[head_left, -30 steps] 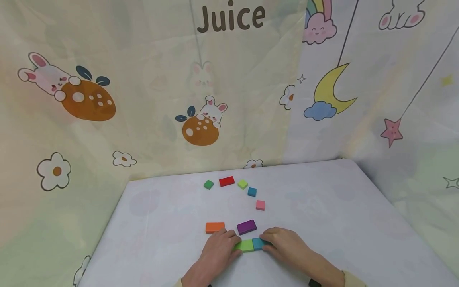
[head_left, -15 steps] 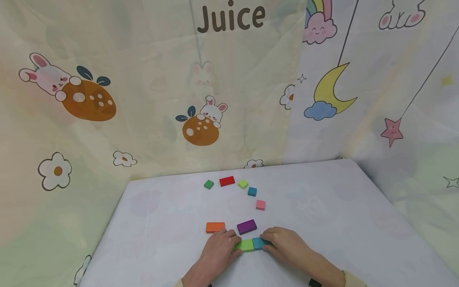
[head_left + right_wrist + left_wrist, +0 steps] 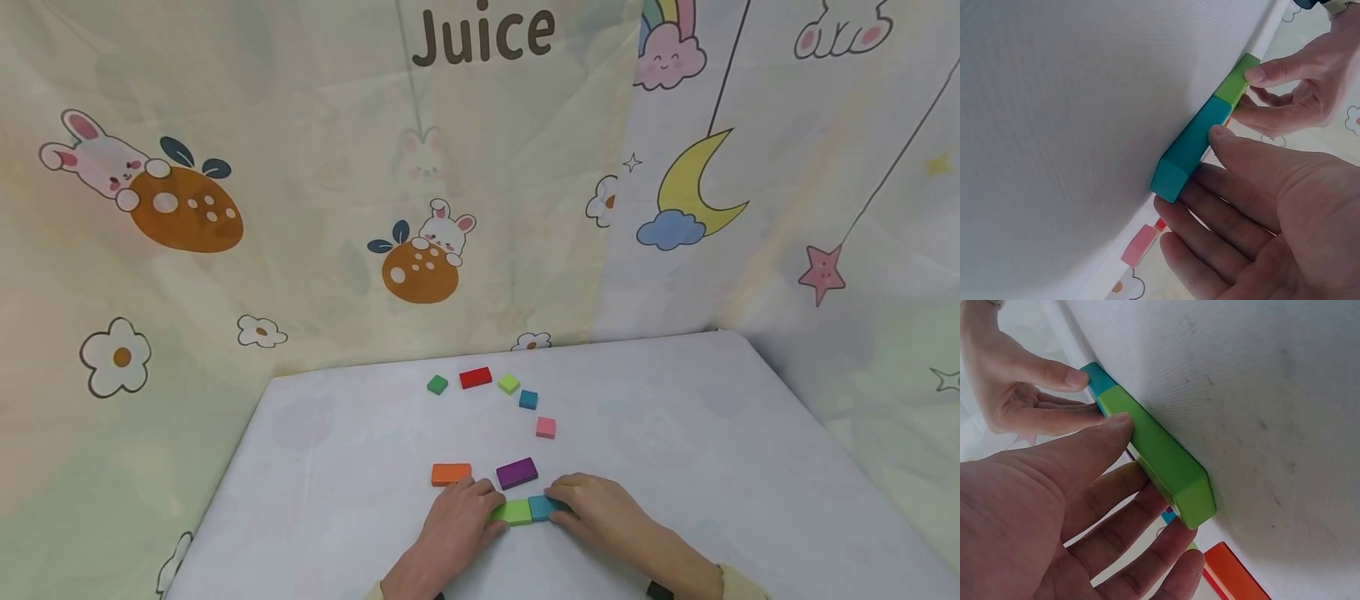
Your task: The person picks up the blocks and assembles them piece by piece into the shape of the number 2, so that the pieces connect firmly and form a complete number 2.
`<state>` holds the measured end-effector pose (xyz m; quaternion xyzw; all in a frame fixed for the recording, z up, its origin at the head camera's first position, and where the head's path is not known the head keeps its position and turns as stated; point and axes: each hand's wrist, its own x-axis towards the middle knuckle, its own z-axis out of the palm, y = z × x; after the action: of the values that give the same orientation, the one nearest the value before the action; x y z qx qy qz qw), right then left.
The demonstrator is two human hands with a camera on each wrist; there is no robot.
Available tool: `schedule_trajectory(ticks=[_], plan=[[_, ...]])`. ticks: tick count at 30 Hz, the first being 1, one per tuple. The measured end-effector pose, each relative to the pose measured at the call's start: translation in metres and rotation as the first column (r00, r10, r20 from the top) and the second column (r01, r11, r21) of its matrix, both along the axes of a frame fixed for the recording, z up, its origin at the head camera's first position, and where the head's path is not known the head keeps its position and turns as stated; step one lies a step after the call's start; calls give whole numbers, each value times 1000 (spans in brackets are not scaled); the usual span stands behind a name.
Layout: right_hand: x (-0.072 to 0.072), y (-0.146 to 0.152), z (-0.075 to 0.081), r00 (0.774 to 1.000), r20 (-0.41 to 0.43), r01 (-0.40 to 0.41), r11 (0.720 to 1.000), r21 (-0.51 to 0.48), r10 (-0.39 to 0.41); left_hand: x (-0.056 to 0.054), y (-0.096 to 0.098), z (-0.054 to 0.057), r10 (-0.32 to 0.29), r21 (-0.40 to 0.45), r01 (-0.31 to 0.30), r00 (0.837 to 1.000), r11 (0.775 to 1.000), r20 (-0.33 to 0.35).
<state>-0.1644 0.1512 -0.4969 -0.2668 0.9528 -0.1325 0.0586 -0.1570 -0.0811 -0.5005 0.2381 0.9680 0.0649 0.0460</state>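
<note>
A light green block (image 3: 515, 512) and a blue block (image 3: 541, 507) lie end to end on the white table, their short faces touching. My left hand (image 3: 463, 518) pinches the green block between thumb and fingers at its left part. On the blue block's right part, my right hand (image 3: 596, 510) has a similar pinch. In the left wrist view the green block (image 3: 1157, 456) shows its near end past my thumb. The right wrist view shows the blue block (image 3: 1191, 147) with my thumb on its near side and fingers behind it.
Just beyond the hands lie an orange block (image 3: 451, 474) and a purple block (image 3: 517, 473). Farther back are a pink cube (image 3: 546, 427), a small blue block (image 3: 528, 400), a small lime block (image 3: 509, 383), a red block (image 3: 476, 378) and a dark green block (image 3: 437, 384). A printed curtain hangs behind.
</note>
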Motion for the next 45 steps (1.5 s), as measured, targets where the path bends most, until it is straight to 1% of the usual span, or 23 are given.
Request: schedule_trajectory(ticks=[5,7,11,13,17,20,22,25,27,32,36,39,45], plan=[[0,0,0,1000,-8,-7,1000,-12,7,1,0,0,-2,-7,2,1000,1000,-11],[0,-1,1,1000,-16,-18,1000,-9,18,2,-1,1,-1,3,1,1000,1000,-9],[-1,-5,2,998,-44,-49,999,2,49,3,-8,7,22,34,-22,1000,999,-19],[-1,-8,3,996,-61,-67,998,7,68,2,-15,12,42,44,-40,998,998,-43],[-3,-17,6,990,-83,-111,993,33,113,-6,-29,20,97,65,-92,992,994,-79],[-3,-23,7,986,-85,-140,989,57,144,-13,-38,23,127,83,-119,987,989,-97],[-3,-26,7,985,-81,-149,987,67,154,-18,-44,22,135,92,-126,985,988,-109],[-3,-29,7,986,-72,-147,986,77,153,-25,-51,20,115,91,-105,987,990,-112],[-3,-30,6,986,-68,-148,986,81,154,-31,-56,18,78,98,-68,992,993,-102],[-4,-32,6,984,-73,-159,984,75,164,-45,-68,14,-7,122,12,999,992,-39],[-5,-33,7,983,-79,-161,984,75,167,-53,-70,15,-34,122,35,999,992,-5],[-5,-33,6,983,-80,-158,985,70,163,-58,-71,17,-49,115,48,999,992,4],[-6,-33,3,985,-78,-148,987,55,152,-61,-77,21,-101,70,102,995,992,-6]])
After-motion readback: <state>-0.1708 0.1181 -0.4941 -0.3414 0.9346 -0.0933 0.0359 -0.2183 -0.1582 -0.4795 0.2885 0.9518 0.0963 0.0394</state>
